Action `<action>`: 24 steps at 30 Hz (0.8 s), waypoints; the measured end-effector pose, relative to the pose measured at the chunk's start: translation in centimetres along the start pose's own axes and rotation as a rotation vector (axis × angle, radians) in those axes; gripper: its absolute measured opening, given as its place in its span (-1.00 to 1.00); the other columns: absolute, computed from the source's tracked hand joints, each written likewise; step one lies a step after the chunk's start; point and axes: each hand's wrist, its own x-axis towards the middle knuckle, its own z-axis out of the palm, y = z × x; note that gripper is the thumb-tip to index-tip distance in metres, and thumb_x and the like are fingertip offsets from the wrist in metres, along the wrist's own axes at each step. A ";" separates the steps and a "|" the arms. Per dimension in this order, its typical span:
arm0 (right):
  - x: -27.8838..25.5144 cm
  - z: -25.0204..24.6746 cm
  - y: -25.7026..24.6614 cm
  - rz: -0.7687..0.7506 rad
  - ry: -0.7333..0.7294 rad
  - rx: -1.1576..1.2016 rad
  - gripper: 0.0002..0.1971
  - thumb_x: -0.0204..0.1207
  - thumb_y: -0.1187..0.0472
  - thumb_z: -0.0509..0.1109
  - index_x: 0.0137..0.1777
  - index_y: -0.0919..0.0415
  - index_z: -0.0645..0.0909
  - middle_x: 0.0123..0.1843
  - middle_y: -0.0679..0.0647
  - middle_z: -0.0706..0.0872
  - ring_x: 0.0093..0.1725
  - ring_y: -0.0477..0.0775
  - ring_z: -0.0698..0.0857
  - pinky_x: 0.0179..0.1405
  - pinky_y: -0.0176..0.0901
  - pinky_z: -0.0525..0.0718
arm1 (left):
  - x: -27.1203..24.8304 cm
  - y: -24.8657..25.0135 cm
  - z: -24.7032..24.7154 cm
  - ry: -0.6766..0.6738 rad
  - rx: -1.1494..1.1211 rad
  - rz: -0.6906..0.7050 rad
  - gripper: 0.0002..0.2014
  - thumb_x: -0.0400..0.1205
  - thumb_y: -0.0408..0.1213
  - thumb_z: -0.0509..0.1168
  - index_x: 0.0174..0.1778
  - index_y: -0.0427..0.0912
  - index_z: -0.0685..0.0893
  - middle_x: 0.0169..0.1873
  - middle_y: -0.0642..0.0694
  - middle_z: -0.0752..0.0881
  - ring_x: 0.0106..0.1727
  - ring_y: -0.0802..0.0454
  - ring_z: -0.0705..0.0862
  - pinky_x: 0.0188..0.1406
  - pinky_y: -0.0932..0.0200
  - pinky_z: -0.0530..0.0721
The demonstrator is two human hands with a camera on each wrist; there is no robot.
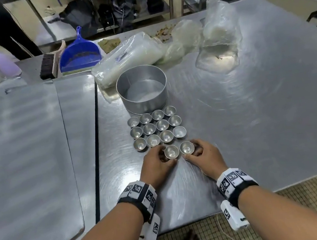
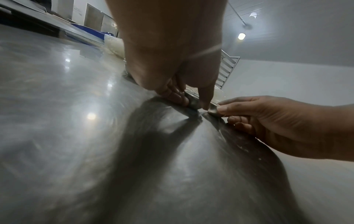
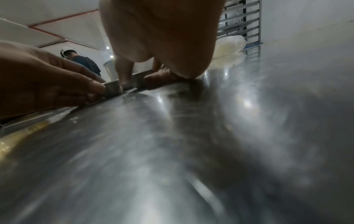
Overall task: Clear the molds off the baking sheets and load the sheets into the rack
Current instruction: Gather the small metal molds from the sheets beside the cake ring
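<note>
At the near edge of the steel table (image 1: 255,127), one small metal cup (image 1: 171,151) is pinched by the left hand (image 1: 156,163) and another cup (image 1: 187,147) by the right hand (image 1: 204,155), thumbs and fingers curled round the rims. Both cups are set down touching, apparently to start a fourth row below the twelve cups (image 1: 156,128) already lined up before the round tin (image 1: 142,88). Bare baking sheets (image 1: 23,157) are left lying to the left, seemingly cleared; the rack (image 3: 243,22) is seen well beyond.

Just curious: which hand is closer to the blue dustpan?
Left. The left hand lies nearer the blue dustpan, which sits far back on the left; the right hand is farther right.
</note>
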 end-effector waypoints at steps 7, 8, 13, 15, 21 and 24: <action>0.3 0.1 0.0 -0.024 -0.004 0.007 -0.56 0.31 0.02 0.68 0.16 -0.22 0.63 -0.25 -0.19 0.72 -0.29 -0.22 0.71 -0.29 -0.53 0.51 | 0.4 -0.6 0.4 0.025 -0.004 -0.011 -0.61 0.44 -0.22 0.58 0.11 0.13 0.62 -0.13 0.09 0.77 -0.17 0.24 0.72 -0.15 0.46 0.63; 0.3 0.0 0.0 -0.019 -0.005 0.014 -0.56 0.32 0.02 0.68 0.16 -0.23 0.62 -0.25 -0.19 0.73 -0.29 -0.23 0.71 -0.28 -0.52 0.50 | 0.5 -0.7 0.4 0.033 -0.007 -0.021 -0.61 0.43 -0.20 0.59 0.11 0.08 0.63 -0.14 0.09 0.77 -0.18 0.22 0.72 -0.16 0.47 0.62; 0.4 0.0 -0.1 -0.009 -0.002 0.056 -0.48 0.31 0.03 0.70 0.23 -0.25 0.58 -0.08 -0.25 0.78 -0.22 -0.30 0.72 -0.15 -0.49 0.54 | 0.9 -1.1 0.5 0.038 0.005 -0.039 -0.61 0.43 -0.14 0.62 0.12 0.00 0.66 -0.16 0.11 0.76 -0.23 0.28 0.70 -0.21 0.48 0.60; 0.4 0.1 0.0 -0.007 0.002 0.062 -0.47 0.31 0.02 0.70 0.26 -0.23 0.59 0.01 -0.27 0.77 -0.20 -0.31 0.72 -0.10 -0.46 0.57 | 1.0 -1.2 0.4 0.038 0.006 -0.037 -0.63 0.44 -0.14 0.61 0.10 0.02 0.65 -0.17 0.12 0.75 -0.24 0.29 0.69 -0.21 0.49 0.59; 0.4 0.1 0.1 0.000 0.008 0.059 -0.42 0.34 -0.01 0.67 0.37 -0.07 0.61 0.17 -0.23 0.75 -0.25 -0.33 0.70 -0.14 -0.46 0.58 | 1.0 -1.0 0.3 0.029 0.013 -0.023 -0.64 0.48 -0.15 0.59 0.12 0.05 0.63 -0.15 0.10 0.74 -0.22 0.33 0.67 -0.19 0.52 0.57; 0.4 -0.1 -0.1 -0.001 0.004 0.061 -0.44 0.36 0.02 0.67 0.37 -0.06 0.61 0.17 -0.22 0.75 -0.28 -0.32 0.71 -0.18 -0.48 0.57 | 1.1 -1.0 0.3 0.021 0.016 -0.014 -0.64 0.48 -0.16 0.59 0.12 0.06 0.62 -0.15 0.10 0.73 -0.24 0.37 0.65 -0.21 0.53 0.56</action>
